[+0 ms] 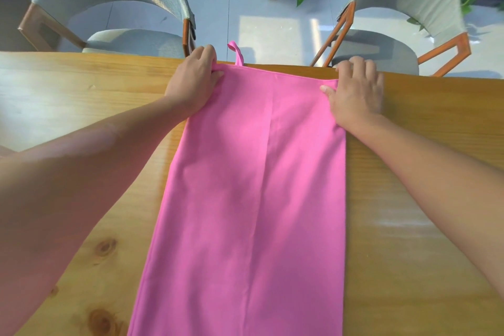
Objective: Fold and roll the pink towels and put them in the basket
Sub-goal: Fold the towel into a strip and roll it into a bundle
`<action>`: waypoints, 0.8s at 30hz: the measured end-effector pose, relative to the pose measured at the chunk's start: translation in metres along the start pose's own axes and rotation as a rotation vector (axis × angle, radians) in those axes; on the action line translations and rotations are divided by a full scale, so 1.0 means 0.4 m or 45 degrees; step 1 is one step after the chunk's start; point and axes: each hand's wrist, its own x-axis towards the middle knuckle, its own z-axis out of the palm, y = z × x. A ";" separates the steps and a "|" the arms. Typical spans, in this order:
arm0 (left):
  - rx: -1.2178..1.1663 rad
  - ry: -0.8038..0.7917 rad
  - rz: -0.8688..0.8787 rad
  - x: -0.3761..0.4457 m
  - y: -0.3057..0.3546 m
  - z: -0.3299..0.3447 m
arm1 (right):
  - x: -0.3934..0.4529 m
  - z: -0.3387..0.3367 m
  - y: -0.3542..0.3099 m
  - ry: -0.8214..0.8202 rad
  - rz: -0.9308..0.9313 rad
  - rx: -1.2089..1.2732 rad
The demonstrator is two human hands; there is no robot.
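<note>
Pink towel (245, 185) lies lengthwise on the table (68, 95), apparently folded once. Left hand (193, 82) and right hand (357, 93) pinch its far corners. Rolling remains; no basket visible.

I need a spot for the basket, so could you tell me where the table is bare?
The wooden table is bare left of the pink towel, beyond the left forearm, and right of it beyond the right forearm. The middle is crowded: towel, left hand and right hand at its far corners.
</note>
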 end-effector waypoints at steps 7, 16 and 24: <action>0.110 -0.029 0.126 -0.092 0.095 0.023 | -0.132 0.003 -0.030 0.040 -0.268 0.579; 0.366 -0.202 0.088 -0.157 0.037 0.081 | -0.140 0.056 0.031 -0.440 -0.186 0.263; 0.563 -0.267 0.018 -0.169 0.085 0.052 | -0.138 0.005 -0.003 -0.555 -0.002 0.236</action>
